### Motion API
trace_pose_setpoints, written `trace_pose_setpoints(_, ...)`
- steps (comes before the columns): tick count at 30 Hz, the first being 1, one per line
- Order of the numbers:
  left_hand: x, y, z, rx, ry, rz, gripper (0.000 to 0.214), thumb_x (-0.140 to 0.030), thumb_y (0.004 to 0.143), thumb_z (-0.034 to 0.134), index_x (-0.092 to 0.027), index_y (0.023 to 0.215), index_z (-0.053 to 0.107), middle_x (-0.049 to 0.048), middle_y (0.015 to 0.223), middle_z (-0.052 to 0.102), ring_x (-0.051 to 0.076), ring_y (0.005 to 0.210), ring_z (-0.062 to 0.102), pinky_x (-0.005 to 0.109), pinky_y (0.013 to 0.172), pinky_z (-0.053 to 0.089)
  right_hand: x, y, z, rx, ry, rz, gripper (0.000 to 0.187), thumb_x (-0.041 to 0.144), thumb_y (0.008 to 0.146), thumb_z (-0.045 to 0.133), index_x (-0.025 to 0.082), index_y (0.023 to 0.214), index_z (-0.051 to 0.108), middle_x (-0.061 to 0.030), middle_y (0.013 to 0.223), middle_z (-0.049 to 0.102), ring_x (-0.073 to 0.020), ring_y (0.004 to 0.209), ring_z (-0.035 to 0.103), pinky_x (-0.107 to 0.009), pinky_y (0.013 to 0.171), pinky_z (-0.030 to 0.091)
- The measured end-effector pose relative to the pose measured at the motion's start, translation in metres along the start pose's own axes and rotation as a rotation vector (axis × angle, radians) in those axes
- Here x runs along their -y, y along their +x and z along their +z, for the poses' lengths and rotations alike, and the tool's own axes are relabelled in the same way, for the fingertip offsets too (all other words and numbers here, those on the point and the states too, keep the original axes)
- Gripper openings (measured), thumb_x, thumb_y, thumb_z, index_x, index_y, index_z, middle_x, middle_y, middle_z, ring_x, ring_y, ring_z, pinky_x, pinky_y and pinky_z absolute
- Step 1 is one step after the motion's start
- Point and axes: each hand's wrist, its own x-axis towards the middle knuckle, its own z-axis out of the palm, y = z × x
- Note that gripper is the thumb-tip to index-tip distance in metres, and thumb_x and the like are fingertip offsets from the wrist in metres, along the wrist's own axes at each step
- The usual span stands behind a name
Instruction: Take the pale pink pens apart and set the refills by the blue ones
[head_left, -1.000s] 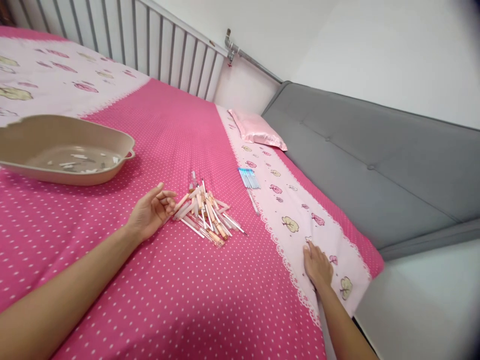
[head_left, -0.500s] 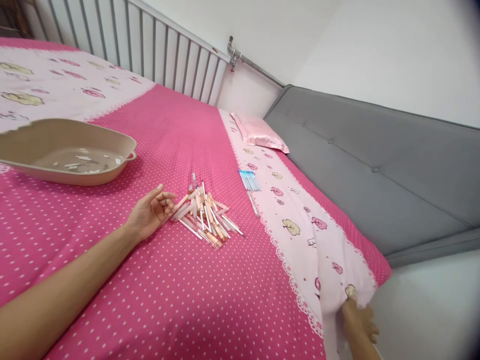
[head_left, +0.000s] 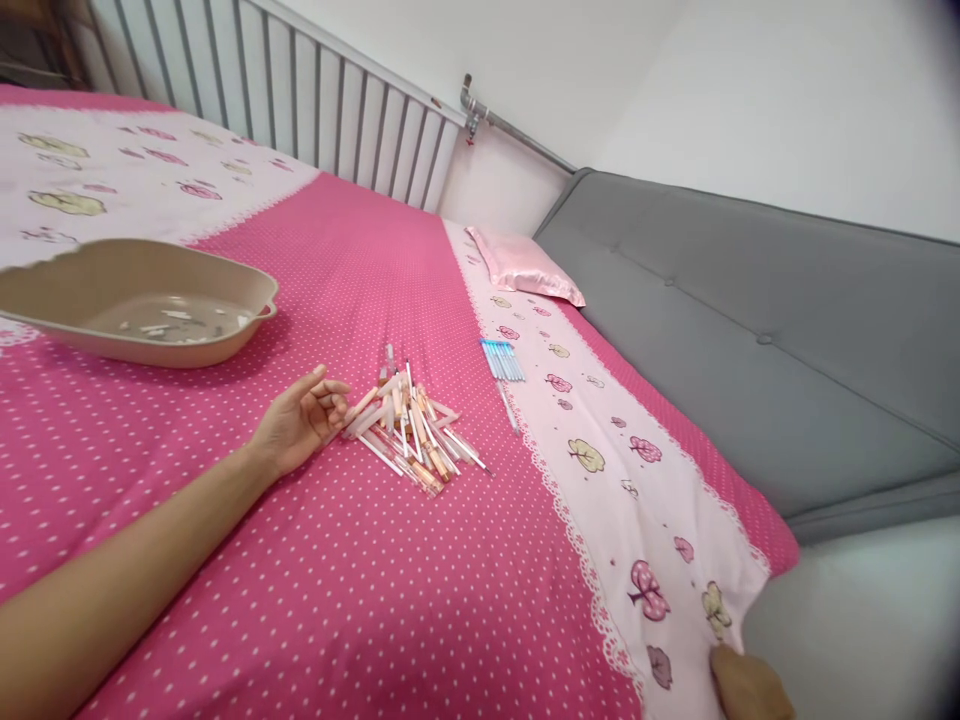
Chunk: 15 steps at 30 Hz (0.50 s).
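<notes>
My left hand lies on the pink dotted bedsheet, palm up, fingers loosely curled and apart, holding nothing. Its fingertips touch the left edge of a pile of several pink and white pens. Only part of my right hand shows at the bottom edge, at the corner of the pale patterned sheet border; its fingers are hidden. A small bundle of blue pens lies beyond the pile, with one loose pen below it.
A beige oval basin with small scraps inside rests on the bed at left. A pink satin pillow lies by the grey padded headboard. A white slatted rail runs along the far side.
My right hand slid from the patterned border down to the sheet's corner at the bed edge, and the border now lies flatter. My left hand stayed put. The view shifted slightly.
</notes>
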Motion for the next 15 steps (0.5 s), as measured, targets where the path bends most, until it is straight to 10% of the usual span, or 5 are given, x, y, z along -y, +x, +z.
trace_pose_setpoints(10,0.001,-0.003,0.0,0.028,-0.01,0.054,0.029,-0.035,0.078,0.054,-0.011,0.064,0.064,0.002,0.051,0.053,0.008,0.044,0.046,0.018,0.045,0.041,0.015,-0.009,0.014,0.014,0.064,-0.06,0.046,0.039,0.075,0.047,0.01,0.106,0.064,-0.0282,0.103,0.06,-0.0392,0.099,0.059,-0.047,0.063,0.052)
trace_pose_setpoints(15,0.004,-0.005,0.0,0.007,0.138,0.199,0.025,-0.038,0.071,0.061,-0.013,0.064,0.063,0.0006,0.05,0.053,0.008,0.043,0.044,0.019,0.044,0.038,0.023,-0.033,-0.006,-0.231,0.277,0.075,0.074,0.052,0.077,0.039,0.001,0.13,0.037,-0.0354,0.12,0.043,-0.0402,0.111,0.051,-0.045,0.077,0.052)
